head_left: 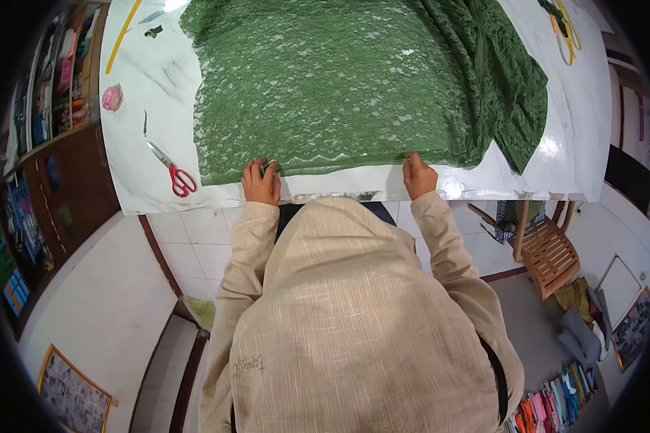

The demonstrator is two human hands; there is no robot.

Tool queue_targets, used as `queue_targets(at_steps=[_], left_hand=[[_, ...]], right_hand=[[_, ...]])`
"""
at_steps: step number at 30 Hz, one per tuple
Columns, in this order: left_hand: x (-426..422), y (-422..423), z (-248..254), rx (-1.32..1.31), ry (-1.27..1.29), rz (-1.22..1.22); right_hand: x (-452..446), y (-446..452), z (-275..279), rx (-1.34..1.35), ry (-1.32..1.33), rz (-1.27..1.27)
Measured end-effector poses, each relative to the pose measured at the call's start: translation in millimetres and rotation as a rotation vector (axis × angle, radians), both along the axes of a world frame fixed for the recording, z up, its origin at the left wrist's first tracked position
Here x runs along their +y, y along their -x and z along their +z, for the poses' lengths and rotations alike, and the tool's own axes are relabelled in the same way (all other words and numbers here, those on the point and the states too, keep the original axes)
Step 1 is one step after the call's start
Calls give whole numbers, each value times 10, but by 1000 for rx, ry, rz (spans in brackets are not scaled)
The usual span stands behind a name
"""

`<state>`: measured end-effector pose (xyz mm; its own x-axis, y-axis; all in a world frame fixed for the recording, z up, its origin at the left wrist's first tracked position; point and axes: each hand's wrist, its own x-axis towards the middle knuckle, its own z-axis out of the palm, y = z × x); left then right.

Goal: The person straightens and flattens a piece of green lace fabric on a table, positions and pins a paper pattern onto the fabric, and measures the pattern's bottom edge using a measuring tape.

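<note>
A large piece of green lace fabric [318, 94] lies spread over the white table, with its near edge running straight along the front. My left hand [262, 182] is at the left part of that edge, thumb and fingers closed on the lace. Farther right, my right hand [419, 177] pinches the same edge between thumb and bent forefinger. Between the hands the border lies flat, with a paler scalloped line just inside it. On the right side the fabric is bunched into loose folds.
Red-handled scissors [180, 180] lie left of the fabric, near a small pink object [113, 97] and a yellow strip [123, 36]. A yellow tape measure [572, 36] rests at the far right of the marble-patterned table [152, 130]. A wooden chair [549, 249] stands below right.
</note>
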<state>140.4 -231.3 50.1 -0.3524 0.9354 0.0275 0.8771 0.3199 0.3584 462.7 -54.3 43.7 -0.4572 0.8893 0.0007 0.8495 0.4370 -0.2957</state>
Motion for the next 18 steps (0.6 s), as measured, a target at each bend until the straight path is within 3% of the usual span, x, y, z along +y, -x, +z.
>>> queue_targets(at_steps=[8, 11, 14, 17, 18], left_hand=[[-7, 57, -133, -49, -91, 18], [-88, 229, -136, 72, -177, 131], [-224, 626, -119, 41, -216, 391], [-474, 1438, -510, 238, -392, 632], [-218, 1337, -592, 190, -412, 588]], right_hand=[[-203, 52, -56, 148, 61, 148], [-139, 50, 2, 194, 128, 150], [-7, 2, 35, 165, 119, 158], [31, 17, 117, 133, 88, 70], [29, -38, 155, 147, 58, 27]])
